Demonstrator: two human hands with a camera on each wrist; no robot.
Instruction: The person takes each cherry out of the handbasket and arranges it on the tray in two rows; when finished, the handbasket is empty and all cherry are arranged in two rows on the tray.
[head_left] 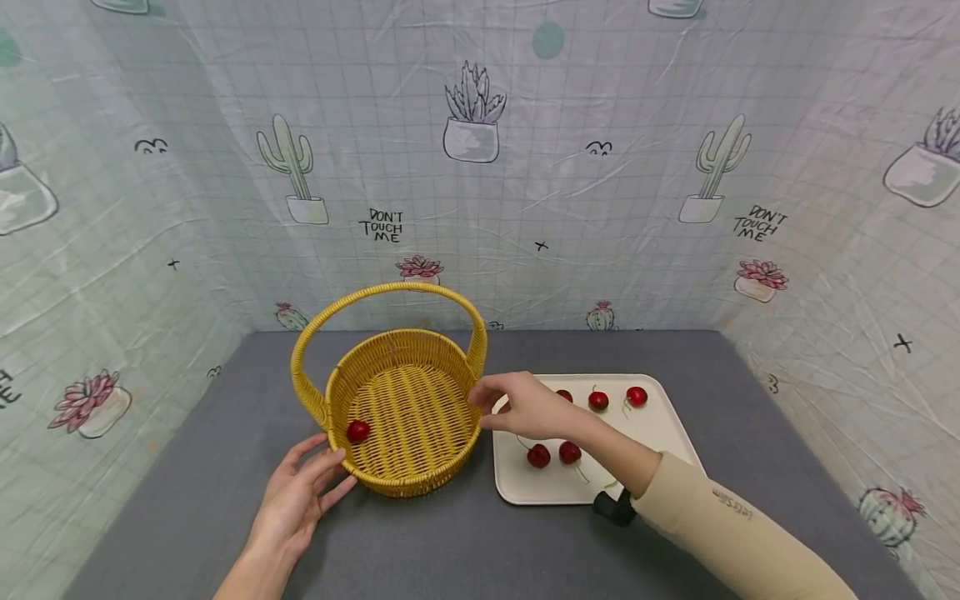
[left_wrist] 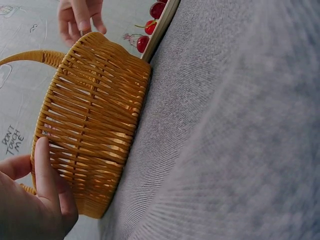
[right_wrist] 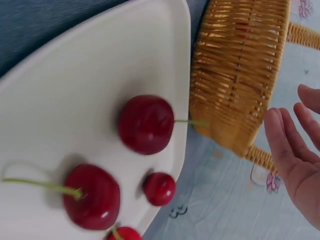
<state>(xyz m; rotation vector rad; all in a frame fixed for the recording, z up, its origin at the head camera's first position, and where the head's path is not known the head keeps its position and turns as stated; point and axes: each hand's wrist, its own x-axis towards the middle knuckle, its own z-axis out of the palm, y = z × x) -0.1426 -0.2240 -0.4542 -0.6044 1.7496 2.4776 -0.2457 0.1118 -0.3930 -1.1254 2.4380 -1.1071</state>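
Note:
A round yellow wicker basket with a tall arched handle stands on the table, one red cherry lying inside near its left wall. My left hand touches the basket's front left rim with fairly straight fingers; in the left wrist view its fingers rest against the woven side. At the opposite rim hovers my right hand, thumb and fingers apart with nothing between them. In the right wrist view the fingertips of this right hand come right up to the rim.
To the basket's right lies a cream tray holding several cherries with stems; my right forearm crosses over it. A dark band sits at my right wrist. Printed cloth encloses the grey table behind and at both sides.

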